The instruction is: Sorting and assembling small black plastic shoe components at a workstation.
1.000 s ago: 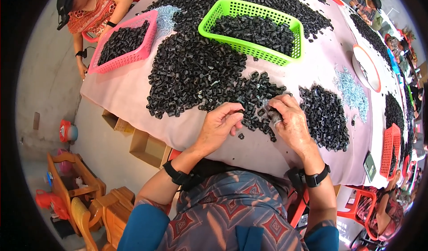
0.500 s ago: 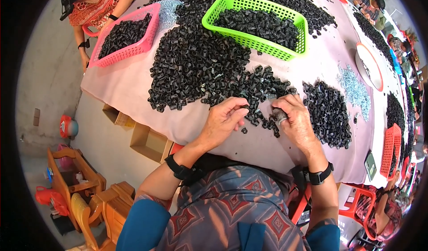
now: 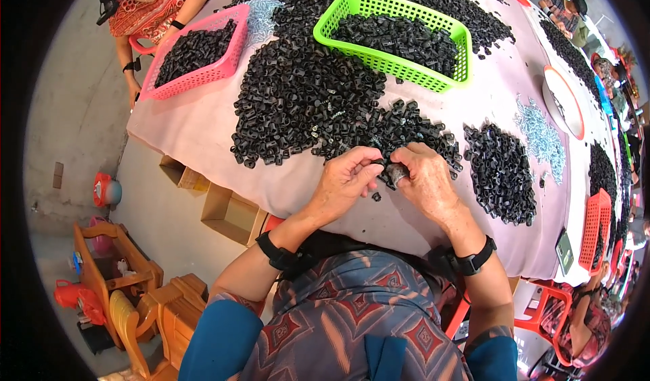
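My left hand (image 3: 347, 183) pinches a small black plastic cap (image 3: 379, 162) between thumb and fingertips, just above the near edge of the pile. Close against it, the fingers of my right hand (image 3: 428, 185) are closed, their tips almost meeting the cap; whatever they hold is hidden. A greyish wrap (image 3: 397, 172) covers one digit of that hand. Beyond both hands lies a loose heap of black caps (image 3: 406, 127), with a few shiny metal bits among them. One stray cap (image 3: 376, 196) rests on the cloth between my wrists.
A green basket (image 3: 467, 63) and a pink basket (image 3: 238, 42) hold black parts. To the right are another black pile (image 3: 500, 174), silvery small parts (image 3: 539, 134), a white bowl (image 3: 572, 117) and a phone (image 3: 563, 251). A person (image 3: 159, 9) sits at the far left.
My right hand has moved left, from the heap's right part to my left hand. The left hand keeps its pinch and has barely shifted.
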The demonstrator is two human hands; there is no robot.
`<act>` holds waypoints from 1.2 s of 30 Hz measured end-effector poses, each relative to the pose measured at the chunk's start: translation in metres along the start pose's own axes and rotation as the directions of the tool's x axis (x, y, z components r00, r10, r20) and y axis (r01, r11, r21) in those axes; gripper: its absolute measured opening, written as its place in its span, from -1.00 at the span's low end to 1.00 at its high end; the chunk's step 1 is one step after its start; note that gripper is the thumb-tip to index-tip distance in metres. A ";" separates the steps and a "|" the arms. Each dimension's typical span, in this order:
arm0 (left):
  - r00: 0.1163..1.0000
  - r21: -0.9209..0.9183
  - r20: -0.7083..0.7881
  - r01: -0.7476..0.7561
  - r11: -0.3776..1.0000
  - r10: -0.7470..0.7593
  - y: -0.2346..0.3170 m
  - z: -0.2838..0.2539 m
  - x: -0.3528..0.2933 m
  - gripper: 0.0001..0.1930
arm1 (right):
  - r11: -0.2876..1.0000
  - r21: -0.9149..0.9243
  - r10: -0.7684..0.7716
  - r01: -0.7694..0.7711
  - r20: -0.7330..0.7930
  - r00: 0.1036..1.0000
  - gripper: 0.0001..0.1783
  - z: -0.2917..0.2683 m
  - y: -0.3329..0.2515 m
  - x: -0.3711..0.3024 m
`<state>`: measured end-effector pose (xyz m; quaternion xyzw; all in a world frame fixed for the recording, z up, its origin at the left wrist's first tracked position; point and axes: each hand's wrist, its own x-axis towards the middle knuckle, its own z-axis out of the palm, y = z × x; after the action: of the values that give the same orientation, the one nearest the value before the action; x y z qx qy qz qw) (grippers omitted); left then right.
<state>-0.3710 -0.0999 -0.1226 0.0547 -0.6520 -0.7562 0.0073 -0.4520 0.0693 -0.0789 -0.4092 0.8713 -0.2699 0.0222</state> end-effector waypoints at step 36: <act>0.998 0.013 0.025 -0.050 0.999 0.050 0.000 0.000 -0.001 -0.81 | 0.985 -0.015 -0.171 0.171 -0.180 0.969 -0.49 0.005 -0.028 -0.009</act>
<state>-0.3704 -0.1000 -0.1227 0.0292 -0.6584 -0.7519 0.0177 -0.4250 0.0586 -0.0710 -0.4566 0.8311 -0.3072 -0.0800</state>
